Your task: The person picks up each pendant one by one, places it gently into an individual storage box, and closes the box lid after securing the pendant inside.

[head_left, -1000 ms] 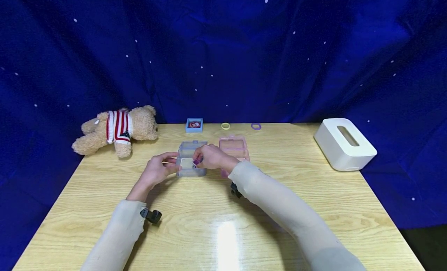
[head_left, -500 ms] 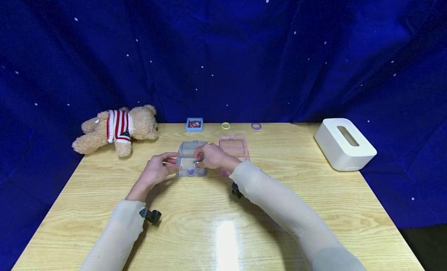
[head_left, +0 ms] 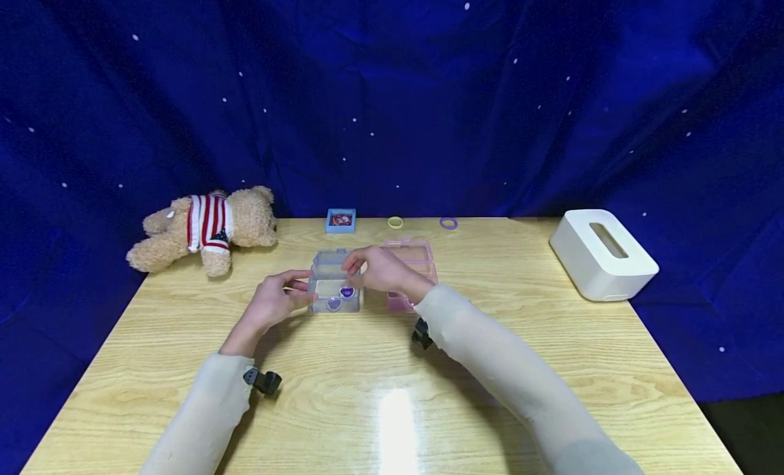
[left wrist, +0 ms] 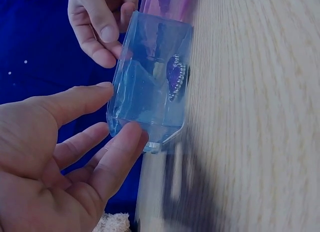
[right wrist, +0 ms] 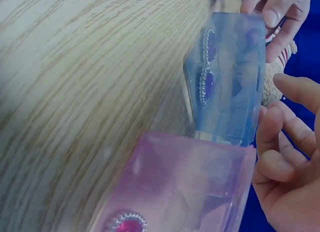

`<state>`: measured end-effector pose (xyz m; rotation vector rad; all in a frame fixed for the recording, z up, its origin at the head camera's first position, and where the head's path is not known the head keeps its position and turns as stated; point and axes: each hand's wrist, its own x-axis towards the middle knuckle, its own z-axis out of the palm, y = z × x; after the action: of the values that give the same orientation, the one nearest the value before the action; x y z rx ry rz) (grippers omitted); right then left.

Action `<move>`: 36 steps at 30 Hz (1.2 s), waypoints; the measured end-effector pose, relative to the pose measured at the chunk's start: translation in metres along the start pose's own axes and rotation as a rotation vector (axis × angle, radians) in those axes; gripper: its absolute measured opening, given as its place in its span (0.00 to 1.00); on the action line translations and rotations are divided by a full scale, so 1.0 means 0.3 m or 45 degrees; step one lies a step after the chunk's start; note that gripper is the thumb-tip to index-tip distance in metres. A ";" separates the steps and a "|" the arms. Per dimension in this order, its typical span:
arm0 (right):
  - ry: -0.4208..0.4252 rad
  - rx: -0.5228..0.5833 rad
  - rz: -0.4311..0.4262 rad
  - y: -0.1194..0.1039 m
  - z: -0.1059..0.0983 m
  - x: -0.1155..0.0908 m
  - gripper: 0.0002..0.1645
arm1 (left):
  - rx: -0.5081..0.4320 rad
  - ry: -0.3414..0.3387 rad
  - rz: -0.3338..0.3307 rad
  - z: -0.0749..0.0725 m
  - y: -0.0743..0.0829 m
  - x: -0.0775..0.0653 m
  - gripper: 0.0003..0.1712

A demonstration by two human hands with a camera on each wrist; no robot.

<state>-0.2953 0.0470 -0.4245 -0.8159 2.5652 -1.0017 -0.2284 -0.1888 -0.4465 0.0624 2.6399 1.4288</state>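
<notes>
A translucent blue plastic box (head_left: 335, 267) stands on the table with its lid raised. My left hand (head_left: 273, 298) grips its left end, thumb and fingers at the wall. Two purple gem ornaments edged with silvery beads lie in the box: a paler one (head_left: 333, 303) at the front and a darker one (head_left: 347, 292) to its right. My right hand (head_left: 381, 268) hovers just over the box's right side, fingers loosely bent, nothing between them. Just right stands a pink translucent box (head_left: 410, 250), also open, holding a pink beaded gem (right wrist: 131, 223); my right forearm partly hides it.
Behind the boxes lie a small blue frame (head_left: 341, 220) with a red picture, a yellow ring (head_left: 395, 222) and a purple ring (head_left: 449, 223). A teddy bear (head_left: 248, 216) in a striped sweater lies far left. A white tissue box (head_left: 603, 254) stands right.
My right hand has let go of the darker purple gem in the blue box and lifted slightly away. The paler gem has come into view. The left hand has stayed at the box.
</notes>
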 end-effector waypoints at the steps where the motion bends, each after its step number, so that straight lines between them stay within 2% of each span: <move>1: 0.007 0.019 -0.001 0.003 -0.002 -0.002 0.20 | 0.001 0.001 0.002 0.000 -0.001 0.000 0.33; 10: 0.075 0.128 0.057 0.022 -0.019 -0.002 0.16 | 0.000 0.006 -0.002 0.000 -0.007 0.000 0.34; 16: 0.141 0.240 0.156 0.018 -0.022 0.006 0.11 | 0.003 0.006 0.002 0.000 -0.009 0.003 0.33; 23: 0.179 0.363 0.275 0.018 -0.021 0.011 0.14 | 0.012 0.009 0.018 -0.002 -0.010 0.002 0.33; 36: 0.163 0.355 0.331 0.027 -0.019 0.031 0.15 | 0.020 0.014 0.011 -0.004 0.001 -0.002 0.34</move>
<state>-0.3084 0.0495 -0.4264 -0.3458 2.4706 -1.3194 -0.2280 -0.1898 -0.4456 0.0680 2.6633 1.4147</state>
